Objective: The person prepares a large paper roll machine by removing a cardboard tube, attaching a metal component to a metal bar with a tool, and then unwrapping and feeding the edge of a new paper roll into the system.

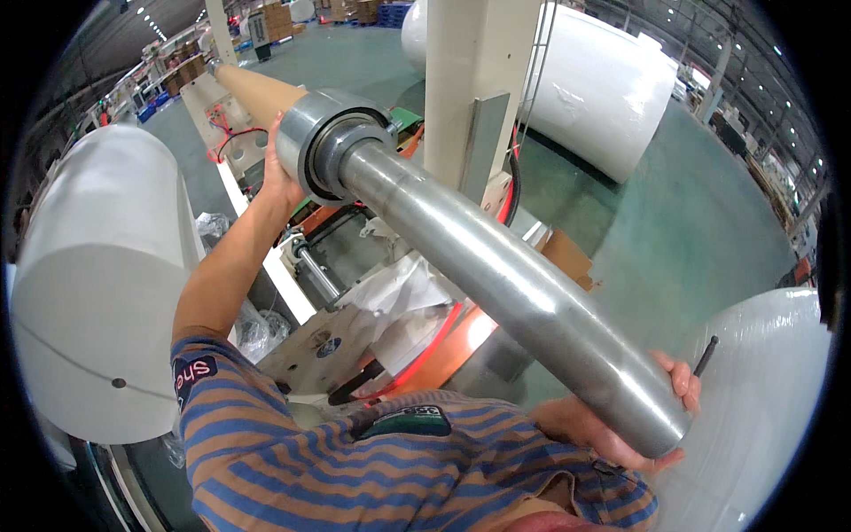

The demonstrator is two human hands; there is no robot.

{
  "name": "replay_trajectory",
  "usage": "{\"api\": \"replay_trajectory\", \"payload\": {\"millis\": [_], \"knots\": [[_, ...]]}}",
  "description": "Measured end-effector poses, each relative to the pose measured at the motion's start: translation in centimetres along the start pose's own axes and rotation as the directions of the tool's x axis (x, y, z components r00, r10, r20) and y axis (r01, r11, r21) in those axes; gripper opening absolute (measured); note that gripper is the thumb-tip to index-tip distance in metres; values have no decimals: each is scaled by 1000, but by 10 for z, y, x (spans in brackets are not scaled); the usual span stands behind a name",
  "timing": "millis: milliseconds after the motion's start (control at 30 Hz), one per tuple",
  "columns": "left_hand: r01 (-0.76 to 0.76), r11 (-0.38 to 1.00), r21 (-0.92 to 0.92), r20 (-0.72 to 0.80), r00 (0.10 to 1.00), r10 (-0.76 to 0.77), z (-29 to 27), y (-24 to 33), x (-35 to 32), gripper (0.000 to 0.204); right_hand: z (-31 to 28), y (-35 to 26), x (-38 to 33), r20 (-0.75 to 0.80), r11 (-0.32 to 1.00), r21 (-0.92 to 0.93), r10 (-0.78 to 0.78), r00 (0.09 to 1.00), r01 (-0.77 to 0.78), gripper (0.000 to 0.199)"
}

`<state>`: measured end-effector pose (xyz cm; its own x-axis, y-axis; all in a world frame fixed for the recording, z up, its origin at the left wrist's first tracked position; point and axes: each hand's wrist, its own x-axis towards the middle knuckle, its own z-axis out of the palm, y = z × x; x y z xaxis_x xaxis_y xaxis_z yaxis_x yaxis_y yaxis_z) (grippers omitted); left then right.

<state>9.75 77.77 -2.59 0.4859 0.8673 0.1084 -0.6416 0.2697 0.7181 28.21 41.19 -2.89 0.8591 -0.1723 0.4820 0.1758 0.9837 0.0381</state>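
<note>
A long steel shaft (496,284) runs from the lower right up to the upper left, where it enters a metal collar (332,142) at the end of a brown cardboard core tube (257,89). My left hand (279,173) is pressed against the collar from the left. My right hand (620,426) cups the shaft's near end from below, fingers curled around it. Both forearms reach up from a striped blue and brown shirt.
A large white film roll (97,275) stands at the left, another (762,408) at the lower right, a third (603,89) lies behind. A cream machine post (474,80) rises beside the shaft. Machine parts, red cables and plastic wrap sit below. Green floor (691,222) lies to the right.
</note>
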Motion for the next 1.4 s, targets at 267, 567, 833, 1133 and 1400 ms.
{"api": "replay_trajectory", "payload": {"millis": [267, 567, 833, 1133, 1400], "knots": [[-86, 993, 81, 274, 960, 60, 6, -5, -52, 57, 16, -34, -28, 114, 976, -41, 218, 969, -215, 40], [15, 951, 309, 7, 1000, -18, 74, -25, -158, 52, 19, -49, -50, 216, 970, 128, 175, 961, -206, 34], [-41, 553, 832, 131, 984, -124, 129, -73, -349, 78, -109, -96, -1, 728, 868, -459, 488, 481, -186, 54], [-331, 692, 641, -124, 845, 520, 128, -201, -351, 83, -57, -25, 25, 430, 374, -687, 900, 66, -622, 44], [-584, 655, 480, -113, 699, 706, 152, -229, -327, 83, -48, -1, 26, 400, 201, -671, 908, -120, -714, 63]]}}
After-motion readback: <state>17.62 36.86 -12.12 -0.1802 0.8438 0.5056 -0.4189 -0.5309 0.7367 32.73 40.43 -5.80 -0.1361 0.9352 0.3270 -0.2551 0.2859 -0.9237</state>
